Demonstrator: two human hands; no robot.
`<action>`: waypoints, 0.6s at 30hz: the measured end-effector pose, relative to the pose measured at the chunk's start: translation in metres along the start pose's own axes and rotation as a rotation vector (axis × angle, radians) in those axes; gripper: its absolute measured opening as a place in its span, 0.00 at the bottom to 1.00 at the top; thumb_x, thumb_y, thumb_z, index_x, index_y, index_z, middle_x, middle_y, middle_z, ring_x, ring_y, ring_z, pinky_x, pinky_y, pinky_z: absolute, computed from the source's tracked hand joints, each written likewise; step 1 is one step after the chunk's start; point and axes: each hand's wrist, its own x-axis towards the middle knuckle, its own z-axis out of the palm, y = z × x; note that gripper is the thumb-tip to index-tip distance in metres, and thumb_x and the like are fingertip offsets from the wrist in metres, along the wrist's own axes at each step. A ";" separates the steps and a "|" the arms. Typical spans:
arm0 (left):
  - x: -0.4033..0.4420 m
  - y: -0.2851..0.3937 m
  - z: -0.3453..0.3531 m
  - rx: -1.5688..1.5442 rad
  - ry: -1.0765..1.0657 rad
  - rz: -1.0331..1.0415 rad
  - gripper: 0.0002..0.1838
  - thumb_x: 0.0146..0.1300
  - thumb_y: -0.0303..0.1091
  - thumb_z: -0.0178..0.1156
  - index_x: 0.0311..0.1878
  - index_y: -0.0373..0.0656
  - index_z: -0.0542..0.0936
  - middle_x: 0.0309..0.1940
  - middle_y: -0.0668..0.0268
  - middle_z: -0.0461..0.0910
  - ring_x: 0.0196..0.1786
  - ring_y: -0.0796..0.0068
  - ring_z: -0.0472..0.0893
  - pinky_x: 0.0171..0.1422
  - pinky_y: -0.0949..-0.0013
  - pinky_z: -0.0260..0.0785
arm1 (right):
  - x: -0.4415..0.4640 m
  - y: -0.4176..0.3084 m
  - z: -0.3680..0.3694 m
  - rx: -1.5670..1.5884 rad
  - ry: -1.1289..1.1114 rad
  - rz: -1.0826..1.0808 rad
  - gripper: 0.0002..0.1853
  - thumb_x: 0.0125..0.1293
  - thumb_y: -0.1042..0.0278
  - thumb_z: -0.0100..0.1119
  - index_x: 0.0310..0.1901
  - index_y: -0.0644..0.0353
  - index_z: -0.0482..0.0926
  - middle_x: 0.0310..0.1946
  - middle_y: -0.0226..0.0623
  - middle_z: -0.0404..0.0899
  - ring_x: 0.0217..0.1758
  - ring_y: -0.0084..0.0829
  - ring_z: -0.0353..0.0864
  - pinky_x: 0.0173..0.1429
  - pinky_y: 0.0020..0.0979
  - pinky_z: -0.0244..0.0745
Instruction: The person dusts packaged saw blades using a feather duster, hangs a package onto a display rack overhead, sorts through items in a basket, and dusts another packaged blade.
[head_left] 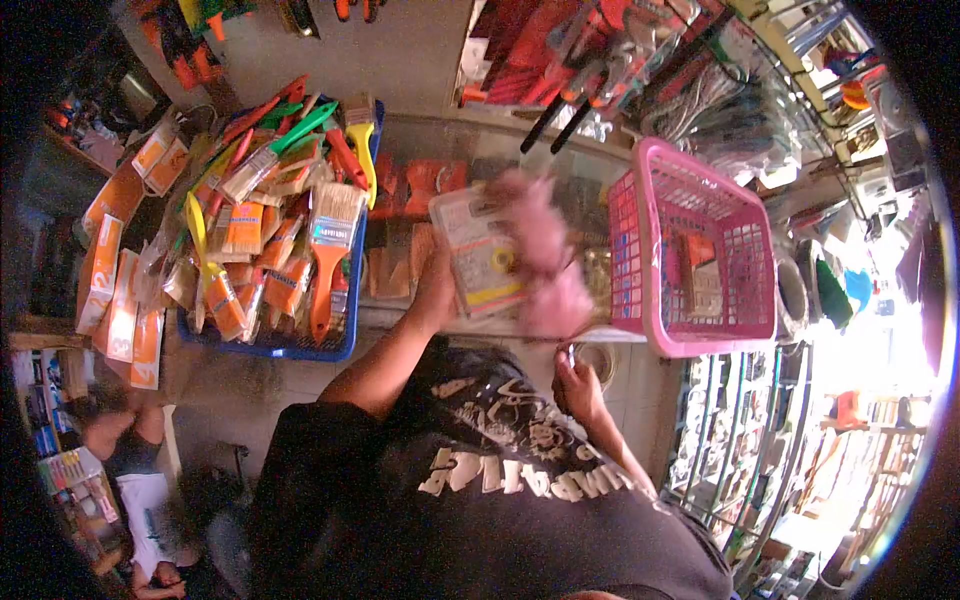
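My left hand (435,283) is closed on the edge of a flat clear plastic pack (478,262) with a yellow label, held up over the glass counter. Low on the right, my right hand (580,387) is wrapped round the thin handle of what looks like a pink duster (550,265). Its soft head is smeared by motion and covers the right side of the pack. Whether the head presses on the pack I cannot tell. Left of the pack, a blue tray (350,318) holds many paintbrushes (330,245) with orange, yellow, green and red handles.
A pink plastic basket (655,250) stands right of the pack. Orange-and-white cartons (122,305) stand left of the tray. Tools and packets hang behind the glass counter (410,150). Shelves (740,430) line the right side. Another person (145,500) is at the lower left.
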 end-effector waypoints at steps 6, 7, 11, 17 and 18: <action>0.004 -0.005 -0.009 -0.217 -0.016 -0.180 0.28 0.67 0.55 0.32 0.59 0.43 0.61 0.55 0.62 0.67 0.56 0.68 0.70 0.59 0.62 0.64 | -0.010 -0.009 0.000 -0.291 -0.027 -0.067 0.20 0.64 0.53 0.49 0.39 0.67 0.73 0.29 0.45 0.76 0.34 0.30 0.72 0.43 0.35 0.67; 0.003 -0.009 -0.008 -0.231 0.017 -0.143 0.28 0.67 0.55 0.32 0.59 0.43 0.62 0.55 0.62 0.68 0.55 0.68 0.70 0.58 0.62 0.64 | -0.005 -0.004 0.001 -0.151 0.016 -0.025 0.20 0.64 0.52 0.49 0.38 0.67 0.73 0.29 0.47 0.76 0.34 0.31 0.72 0.43 0.37 0.67; 0.003 -0.013 -0.008 -0.182 0.045 -0.095 0.28 0.67 0.56 0.32 0.57 0.44 0.64 0.53 0.63 0.69 0.54 0.69 0.71 0.58 0.62 0.65 | -0.012 -0.018 0.007 -0.591 -0.026 -0.040 0.19 0.64 0.52 0.49 0.36 0.66 0.72 0.23 0.36 0.74 0.27 0.25 0.69 0.33 0.31 0.66; 0.005 -0.007 0.002 -0.223 0.112 -0.055 0.28 0.67 0.55 0.31 0.58 0.44 0.63 0.53 0.63 0.69 0.54 0.68 0.71 0.59 0.62 0.64 | 0.004 -0.008 -0.003 -0.222 0.049 0.079 0.22 0.64 0.50 0.48 0.35 0.67 0.72 0.21 0.44 0.73 0.22 0.28 0.70 0.29 0.35 0.66; 0.009 -0.025 -0.014 0.197 0.038 0.126 0.28 0.67 0.56 0.31 0.59 0.44 0.62 0.53 0.63 0.69 0.55 0.68 0.71 0.60 0.62 0.63 | -0.005 -0.021 0.000 -0.575 0.040 -0.098 0.20 0.64 0.52 0.47 0.34 0.66 0.72 0.19 0.40 0.72 0.22 0.27 0.70 0.29 0.34 0.65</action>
